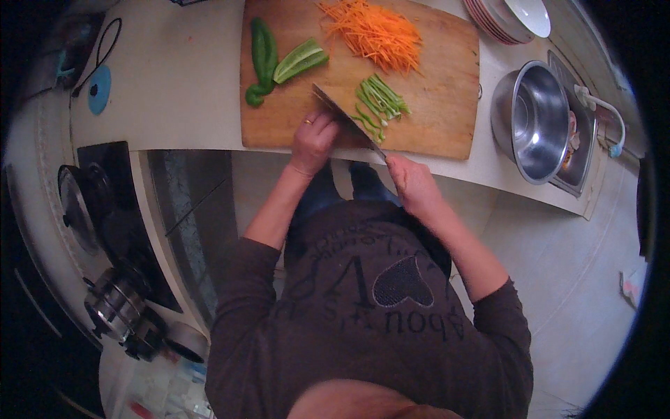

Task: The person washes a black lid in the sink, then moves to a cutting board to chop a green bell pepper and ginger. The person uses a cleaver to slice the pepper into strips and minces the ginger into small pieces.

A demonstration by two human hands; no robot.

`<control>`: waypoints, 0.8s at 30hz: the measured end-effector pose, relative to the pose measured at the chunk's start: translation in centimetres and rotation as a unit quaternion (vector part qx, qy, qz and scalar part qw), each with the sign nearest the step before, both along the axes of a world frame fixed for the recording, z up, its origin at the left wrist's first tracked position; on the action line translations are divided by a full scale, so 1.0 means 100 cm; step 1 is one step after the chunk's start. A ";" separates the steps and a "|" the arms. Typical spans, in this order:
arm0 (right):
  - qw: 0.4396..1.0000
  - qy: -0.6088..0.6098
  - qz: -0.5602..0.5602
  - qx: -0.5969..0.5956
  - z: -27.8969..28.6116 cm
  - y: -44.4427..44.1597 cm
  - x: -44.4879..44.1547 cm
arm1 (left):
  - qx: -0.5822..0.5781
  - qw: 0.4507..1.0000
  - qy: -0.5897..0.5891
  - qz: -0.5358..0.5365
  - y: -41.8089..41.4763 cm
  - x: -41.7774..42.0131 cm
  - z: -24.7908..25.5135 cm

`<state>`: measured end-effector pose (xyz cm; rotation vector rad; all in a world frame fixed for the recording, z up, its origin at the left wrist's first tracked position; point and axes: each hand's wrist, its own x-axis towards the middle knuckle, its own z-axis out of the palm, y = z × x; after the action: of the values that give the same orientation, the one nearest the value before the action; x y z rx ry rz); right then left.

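Observation:
My right hand (413, 183) is closed around the handle of a kitchen knife (348, 118), whose broad blade slants up and left over the wooden cutting board (439, 125). Beside the blade, my left hand (314, 139) rests at the board's near edge with its fingers curled; whether something lies beneath them is hidden. Green pepper strips (379, 99) lie right of the knife. Beyond them is a heap of shredded carrot (377, 34). A whole long green pepper (263, 50) and an opened green pepper piece (301, 61) lie at the board's left.
Right of the board, a steel bowl (523, 123) stands partly over the sink (581, 173), near a faucet (607, 105). Stacked plates (492, 23) are at the back right. A blue disc (99, 90) lies left on the counter; a lidded pan (78, 209) and a steel pot (112, 304) stand further left.

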<state>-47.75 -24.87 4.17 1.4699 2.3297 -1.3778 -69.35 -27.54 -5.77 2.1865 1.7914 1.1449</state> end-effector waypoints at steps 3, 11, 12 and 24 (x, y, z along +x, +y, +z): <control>0.987 0.096 0.026 0.128 -0.017 -0.001 0.000 | -0.019 1.000 0.005 0.002 0.000 -0.001 -0.002; 0.999 0.031 -0.019 0.006 0.028 0.006 0.014 | 0.004 0.985 -0.026 0.171 0.026 0.000 0.031; 0.999 0.032 -0.011 -0.025 0.032 0.005 0.017 | 0.006 0.981 0.014 0.193 0.034 -0.007 0.041; 0.995 -0.009 -0.084 0.057 0.039 0.006 0.022 | -0.113 0.989 0.092 -0.039 0.018 -0.026 0.047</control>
<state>-45.50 -24.26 8.12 1.7382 2.3567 -1.2787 -71.98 -25.73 -1.05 2.2647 1.7822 0.7054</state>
